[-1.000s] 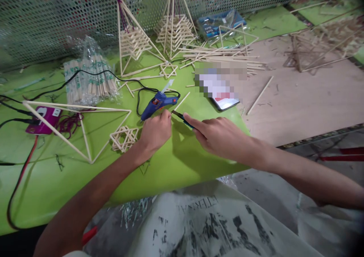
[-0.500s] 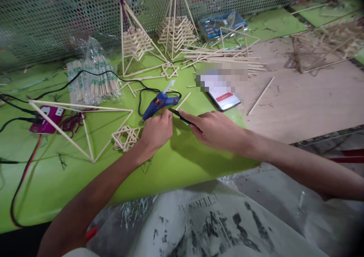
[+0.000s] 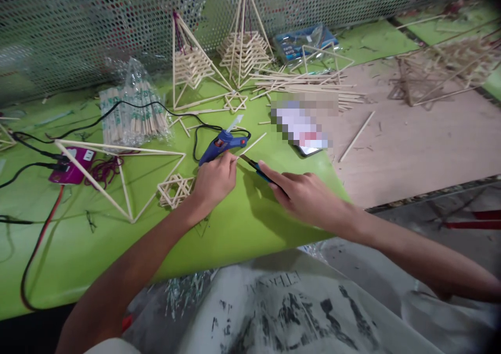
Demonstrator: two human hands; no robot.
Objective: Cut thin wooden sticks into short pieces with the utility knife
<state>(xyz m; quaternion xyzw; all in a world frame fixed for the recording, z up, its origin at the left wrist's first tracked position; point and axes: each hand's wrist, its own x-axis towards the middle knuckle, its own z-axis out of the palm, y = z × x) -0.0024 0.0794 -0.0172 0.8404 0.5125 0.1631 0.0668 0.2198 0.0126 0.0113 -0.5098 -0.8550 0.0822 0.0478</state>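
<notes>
My left hand (image 3: 216,179) is closed, pinching a thin wooden stick (image 3: 252,145) that points up and to the right. In my right hand (image 3: 307,195) is a utility knife (image 3: 263,172) with a blue and dark handle, its blade end close to the stick and my left fingertips. Just beyond my left hand lies a blue glue gun (image 3: 217,148) with a glue stick in its back; my hand partly covers its front. A small star-shaped stick frame (image 3: 173,191) rests beside my left wrist, and a larger triangular stick frame (image 3: 124,187) stands farther left.
A phone (image 3: 299,127) lies beyond my right hand. Loose sticks (image 3: 301,82), two stick pyramids (image 3: 191,67) and a bag of bundled sticks (image 3: 135,111) are at the back. Cables run to a purple power strip (image 3: 72,165) at left.
The knife blade has drawn back slightly, right and down, from my left fingertips. More of the stick shows now. My left hand stays nearly in place; the view has shifted slightly.
</notes>
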